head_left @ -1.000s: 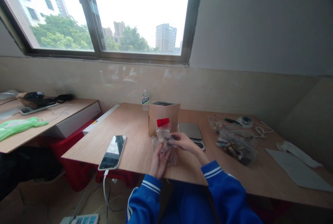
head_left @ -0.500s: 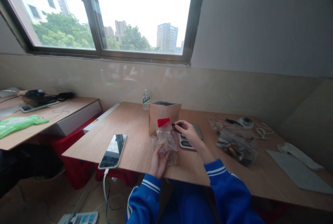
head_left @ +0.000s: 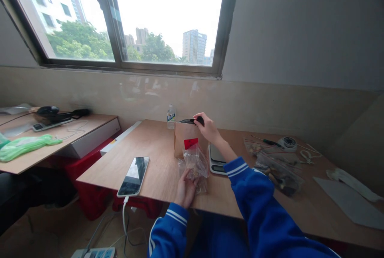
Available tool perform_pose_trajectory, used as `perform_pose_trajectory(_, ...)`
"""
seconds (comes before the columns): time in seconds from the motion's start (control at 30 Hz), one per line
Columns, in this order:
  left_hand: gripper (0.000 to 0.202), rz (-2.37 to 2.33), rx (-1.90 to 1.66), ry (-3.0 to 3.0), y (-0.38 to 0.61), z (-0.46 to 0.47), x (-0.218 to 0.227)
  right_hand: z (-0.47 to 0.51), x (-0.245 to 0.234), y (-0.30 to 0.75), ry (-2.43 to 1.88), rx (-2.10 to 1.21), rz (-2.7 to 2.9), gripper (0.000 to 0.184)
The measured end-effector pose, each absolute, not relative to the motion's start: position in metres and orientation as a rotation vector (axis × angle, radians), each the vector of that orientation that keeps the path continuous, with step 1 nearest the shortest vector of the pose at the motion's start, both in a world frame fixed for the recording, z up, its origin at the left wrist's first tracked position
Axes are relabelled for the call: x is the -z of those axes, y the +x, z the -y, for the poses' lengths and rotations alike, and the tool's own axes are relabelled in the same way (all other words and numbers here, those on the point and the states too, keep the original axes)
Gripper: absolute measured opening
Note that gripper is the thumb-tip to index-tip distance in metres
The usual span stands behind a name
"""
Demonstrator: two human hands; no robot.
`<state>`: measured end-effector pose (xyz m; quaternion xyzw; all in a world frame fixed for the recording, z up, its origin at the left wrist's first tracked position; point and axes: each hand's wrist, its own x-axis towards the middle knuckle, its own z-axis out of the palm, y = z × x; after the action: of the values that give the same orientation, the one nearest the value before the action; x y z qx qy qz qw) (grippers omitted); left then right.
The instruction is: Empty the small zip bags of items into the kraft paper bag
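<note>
My left hand (head_left: 186, 188) is closed on a clear plastic bag (head_left: 196, 162) with a red label (head_left: 191, 143) at its top; pale bits show inside. Just behind it stands an upright brown paper bag (head_left: 182, 138) with its mouth open. At that mouth, my right hand (head_left: 207, 128) pinches a small dark piece (head_left: 199, 121), whose kind I cannot make out. Below my right forearm lies a flat kitchen scale (head_left: 216, 158), partly covered by the arm.
A phone (head_left: 133, 177) on a white cable lies at the left edge. Behind the paper bag is a plastic bottle (head_left: 171, 117). To the right are filled clear bags (head_left: 279, 172), a green-handled screwdriver (head_left: 271, 142), a white round device (head_left: 288, 143) and a grey sheet (head_left: 348, 202).
My right hand has moved up and left from beside the plastic bag to the paper bag's mouth, carrying the dark piece. My left hand keeps its hold. The view has shifted slightly.
</note>
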<state>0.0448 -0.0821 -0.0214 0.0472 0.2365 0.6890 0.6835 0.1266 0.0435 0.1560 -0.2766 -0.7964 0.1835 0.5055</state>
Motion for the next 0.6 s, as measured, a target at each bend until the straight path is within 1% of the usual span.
perform_pose_trajectory(0.1, 0.021, -0.524, -1.543, 0.123, 0.044, 0.082, 0.024, -0.045, -0.145, 0.125, -0.676, -0.38, 1.931, 0.017)
perform_pose_trajectory(0.2, 0.02, -0.525, -1.55, 0.124, 0.044, 0.081, 0.025, -0.046, -0.145, 0.128, -0.71, -0.431, 1.934, 0.02)
perform_pose_trajectory(0.3, 0.018, -0.521, -1.562, 0.122, 0.045, 0.081, 0.025, -0.048, -0.15, 0.132, -0.767, -0.483, 1.924, 0.023)
perform_pose_trajectory(0.47, 0.019, -0.489, -1.548, 0.124, 0.044, 0.081, 0.025, -0.057, -0.164, 0.134, -0.79, -0.47, 1.863, 0.031)
perform_pose_trajectory(0.6, 0.019, -0.495, -1.535, 0.121, 0.044, 0.081, 0.025, -0.063, -0.17, 0.123, -0.677, -0.426, 1.769, 0.029)
